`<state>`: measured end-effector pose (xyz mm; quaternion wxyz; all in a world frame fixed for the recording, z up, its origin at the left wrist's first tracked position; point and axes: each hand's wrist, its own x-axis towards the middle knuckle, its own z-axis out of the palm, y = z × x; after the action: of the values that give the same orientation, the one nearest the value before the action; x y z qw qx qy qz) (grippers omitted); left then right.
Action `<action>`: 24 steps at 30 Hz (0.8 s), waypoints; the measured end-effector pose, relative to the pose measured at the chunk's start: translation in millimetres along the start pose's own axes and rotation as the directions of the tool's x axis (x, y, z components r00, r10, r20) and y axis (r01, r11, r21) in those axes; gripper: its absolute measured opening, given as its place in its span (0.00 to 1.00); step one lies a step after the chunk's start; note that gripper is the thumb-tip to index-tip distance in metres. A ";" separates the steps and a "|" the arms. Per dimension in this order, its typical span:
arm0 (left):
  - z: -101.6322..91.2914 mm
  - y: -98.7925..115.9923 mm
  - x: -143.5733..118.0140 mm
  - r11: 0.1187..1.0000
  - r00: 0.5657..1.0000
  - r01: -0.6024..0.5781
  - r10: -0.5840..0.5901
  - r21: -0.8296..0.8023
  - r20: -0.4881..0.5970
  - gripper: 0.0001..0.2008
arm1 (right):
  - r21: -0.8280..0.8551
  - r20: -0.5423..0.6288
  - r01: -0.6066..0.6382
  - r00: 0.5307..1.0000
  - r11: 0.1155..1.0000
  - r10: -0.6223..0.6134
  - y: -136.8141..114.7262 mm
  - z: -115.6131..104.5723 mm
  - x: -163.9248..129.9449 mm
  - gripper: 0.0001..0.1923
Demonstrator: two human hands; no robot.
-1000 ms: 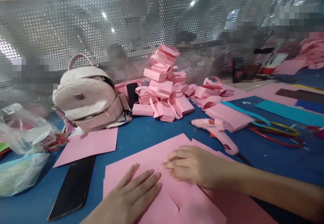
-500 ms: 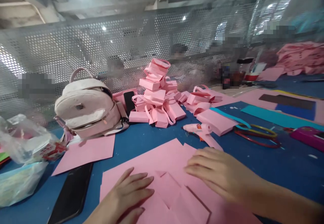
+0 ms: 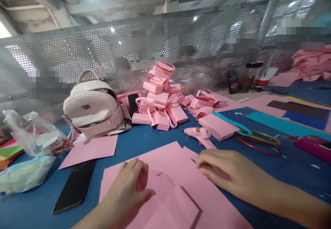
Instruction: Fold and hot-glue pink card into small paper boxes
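Note:
Pink paper sheets [image 3: 113, 177] lie on the blue table before me, with a partly folded pink paper piece [image 3: 178, 205] on top. My left hand [image 3: 131, 184] is over the left side of the sheets, its fingers bent and its thumb apart, nothing visible in it. At the right edge of the sheets is my right hand [image 3: 230, 172], fingers together and curled inward; its fingertips are partly hidden, so I cannot make out anything in them. Just beyond that hand lies a pink glue gun [image 3: 198, 134].
Pink paper bags [image 3: 161, 101] are heaped at the back. Left of them stands a pale backpack [image 3: 94, 108], with a black phone [image 3: 74, 187] nearer me. Plastic bags [image 3: 28, 177] lie far left. To the right are yellow and red rings [image 3: 258, 141] and a magenta device [image 3: 314, 146].
My left hand's fingers have gone from spread out to bent. The right hand has curled and shifted off the sheets towards their right edge. The view has turned slightly.

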<state>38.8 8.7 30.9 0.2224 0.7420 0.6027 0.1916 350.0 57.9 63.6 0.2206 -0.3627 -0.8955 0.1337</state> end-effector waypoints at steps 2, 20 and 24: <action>2.2 4.8 3.7 0.998 1.000 0.024 -0.024 -0.055 0.007 0.10 | 0.065 0.144 0.050 0.988 0.997 -0.059 -13.9 11.1 21.4 0.07; -6.5 -1.0 16.0 0.860 0.992 -0.054 -0.014 -0.507 -0.128 0.13 | 0.482 0.150 -0.112 0.988 0.869 0.044 -32.3 57.5 84.4 0.16; -0.9 -5.0 25.3 0.826 0.992 -0.060 -0.011 -0.560 -0.123 0.07 | 0.589 0.204 -0.214 0.972 0.779 0.113 -29.2 78.0 84.6 0.19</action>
<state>39.4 34.4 29.2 0.3916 0.6385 0.5222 0.4078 240.3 91.2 32.9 0.2412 -0.3375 -0.7846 0.4608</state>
